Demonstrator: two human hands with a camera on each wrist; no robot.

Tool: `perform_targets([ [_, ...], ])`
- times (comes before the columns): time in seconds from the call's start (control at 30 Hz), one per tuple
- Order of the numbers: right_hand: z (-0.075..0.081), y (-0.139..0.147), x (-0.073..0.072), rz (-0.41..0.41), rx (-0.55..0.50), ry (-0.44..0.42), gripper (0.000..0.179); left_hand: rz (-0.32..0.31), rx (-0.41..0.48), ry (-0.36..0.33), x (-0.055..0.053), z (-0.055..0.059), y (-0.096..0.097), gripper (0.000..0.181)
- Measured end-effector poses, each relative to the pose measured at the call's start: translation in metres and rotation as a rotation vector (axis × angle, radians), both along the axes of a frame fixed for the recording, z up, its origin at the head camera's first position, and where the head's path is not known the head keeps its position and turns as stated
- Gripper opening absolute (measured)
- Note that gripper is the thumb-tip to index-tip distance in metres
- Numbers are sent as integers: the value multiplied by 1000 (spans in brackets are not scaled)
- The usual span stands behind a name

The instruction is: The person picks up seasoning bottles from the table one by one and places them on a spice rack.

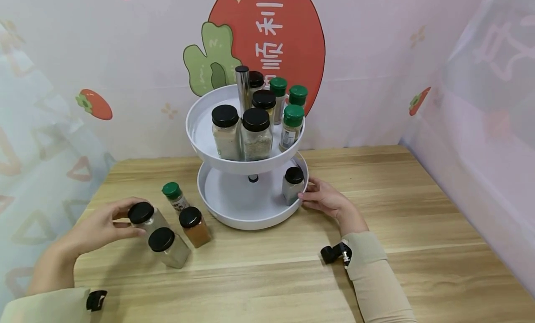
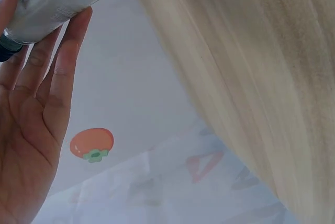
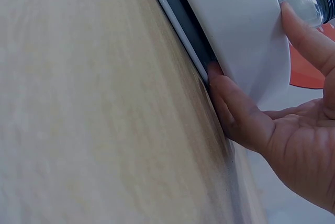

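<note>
At the left of the head view my left hand (image 1: pixel 106 227) grips a black-lidded spice jar (image 1: pixel 155 221) between thumb and fingers. The left wrist view shows this clear jar (image 2: pixel 63 4) tilted across the fingers. Beside it stand a second black-lidded jar (image 1: pixel 175 254), a jar of orange-brown spice (image 1: pixel 198 232) and a green-capped bottle (image 1: pixel 179 202). My right hand (image 1: pixel 328 201) holds the rim of a white two-tier turntable (image 1: pixel 251 224) at its lower tray. Its thumb is on the tray's wall, fingers low at the base (image 3: pixel 241 35). Just inside sits a black-lidded jar (image 1: pixel 291 189).
The upper tray (image 1: pixel 200 114) carries several black-lidded jars (image 1: pixel 257 139), green-capped bottles (image 1: pixel 291 128) and a tall silver cylinder (image 1: pixel 243 90). Everything stands on a wooden table (image 1: pixel 376 188). A printed sheet (image 1: pixel 359 58) hangs behind and at the sides.
</note>
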State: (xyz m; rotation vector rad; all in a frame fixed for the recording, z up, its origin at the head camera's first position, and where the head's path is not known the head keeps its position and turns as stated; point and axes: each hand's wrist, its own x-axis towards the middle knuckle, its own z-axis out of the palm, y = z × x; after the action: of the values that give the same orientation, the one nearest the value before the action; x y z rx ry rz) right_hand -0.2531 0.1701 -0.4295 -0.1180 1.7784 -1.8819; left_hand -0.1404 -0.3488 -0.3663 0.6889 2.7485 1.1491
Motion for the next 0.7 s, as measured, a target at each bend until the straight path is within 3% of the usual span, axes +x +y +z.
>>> perform_targets([
  [0.13,0,0,-1,2,4,1,84,40,-8,23,2,6,0,49],
  [0.33,1,0,-1,8,11,0,85,49,-2,58,2,15,0,46],
  [0.7,0,1,-2,6,1,3,85,96,-93,186,-7,44,11,47],
])
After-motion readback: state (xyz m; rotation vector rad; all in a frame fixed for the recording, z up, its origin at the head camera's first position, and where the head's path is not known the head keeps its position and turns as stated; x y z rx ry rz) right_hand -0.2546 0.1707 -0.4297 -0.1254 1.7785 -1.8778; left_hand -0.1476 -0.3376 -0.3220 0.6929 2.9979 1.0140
